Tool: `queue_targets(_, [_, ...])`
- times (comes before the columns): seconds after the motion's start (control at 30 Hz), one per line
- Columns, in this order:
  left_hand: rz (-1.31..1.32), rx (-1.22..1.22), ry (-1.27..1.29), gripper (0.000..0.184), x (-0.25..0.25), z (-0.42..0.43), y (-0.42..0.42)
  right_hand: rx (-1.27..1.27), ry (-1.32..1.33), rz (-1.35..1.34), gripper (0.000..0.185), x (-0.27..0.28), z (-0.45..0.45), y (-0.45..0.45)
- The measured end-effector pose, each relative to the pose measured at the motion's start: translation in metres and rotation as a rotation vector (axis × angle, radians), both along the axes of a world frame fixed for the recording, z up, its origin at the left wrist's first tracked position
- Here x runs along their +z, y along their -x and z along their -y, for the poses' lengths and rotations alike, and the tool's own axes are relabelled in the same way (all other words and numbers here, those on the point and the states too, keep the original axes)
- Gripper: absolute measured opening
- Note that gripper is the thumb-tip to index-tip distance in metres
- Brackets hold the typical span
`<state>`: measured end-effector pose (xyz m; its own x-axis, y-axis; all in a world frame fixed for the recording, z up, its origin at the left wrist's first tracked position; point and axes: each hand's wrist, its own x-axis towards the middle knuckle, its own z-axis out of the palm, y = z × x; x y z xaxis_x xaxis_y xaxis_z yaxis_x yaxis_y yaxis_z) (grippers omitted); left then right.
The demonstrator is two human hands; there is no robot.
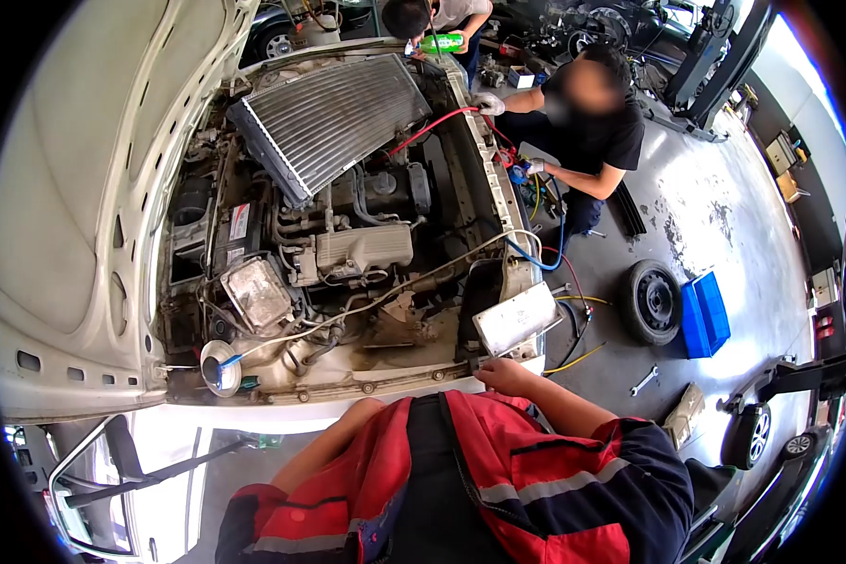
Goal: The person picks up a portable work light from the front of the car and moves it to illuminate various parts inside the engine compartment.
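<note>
My right hand rests at the car's near fender edge, fingers curled, and nothing shows in it. Just beyond it a silvery metal box lies on the front corner of the engine bay. Low at the left, my left hand is partly hidden by my red and dark jacket; its fingers do not show. Ahead is the open engine bay with an engine and a radiator lying tilted across it. A pale hose runs over the bay to a white round funnel-like cup near the raised hood.
A crouching co-worker in gloves holds a red hose and a blue gauge at the car's front. Another person holds a green bottle. A wheel, blue crate and wrench lie on the floor.
</note>
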<state>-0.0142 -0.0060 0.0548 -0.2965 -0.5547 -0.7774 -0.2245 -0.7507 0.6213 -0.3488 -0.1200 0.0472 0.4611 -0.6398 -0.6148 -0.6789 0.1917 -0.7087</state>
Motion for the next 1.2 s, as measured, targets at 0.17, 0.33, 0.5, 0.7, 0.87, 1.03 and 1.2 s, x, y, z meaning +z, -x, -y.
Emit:
queue_targets(0.17, [0.166, -0.160, 0.113, 0.017, -0.013, 0.001, -0.005, 0.200, 0.224, 0.070, 0.034, 0.054, 0.007, -0.040])
queue_targets(0.33, [0.005, -0.117, 0.044, 0.028, -0.005, 0.000, -0.004, 0.675, 0.300, -0.018, 0.040, -0.043, 0.002, -0.038])
queue_targets(0.5, [0.271, -0.246, 0.012, 0.034, -0.026, 0.014, -0.024, 0.703, 0.248, -0.069, 0.044, -0.039, 0.004, -0.039])
queue_targets(0.7, [0.679, -0.312, 0.598, 0.043, 0.086, 0.040, -0.017, 0.466, 0.127, -0.038, 0.052, -0.028, 0.003, -0.038])
queue_targets(0.87, [0.289, -0.112, 0.144, 0.041, 0.034, 0.026, -0.016, 0.362, 0.049, -0.082, 0.051, -0.028, 0.003, -0.039])
queue_targets(1.03, [0.398, -0.096, 0.311, 0.040, -0.003, 0.010, -0.016, 0.430, 0.163, -0.044, 0.051, -0.011, 0.001, -0.038])
queue_targets(1.2, [0.462, -0.086, 0.354, 0.044, 0.062, 0.026, -0.009, 0.354, 0.088, -0.069, 0.051, -0.015, 0.003, -0.041])
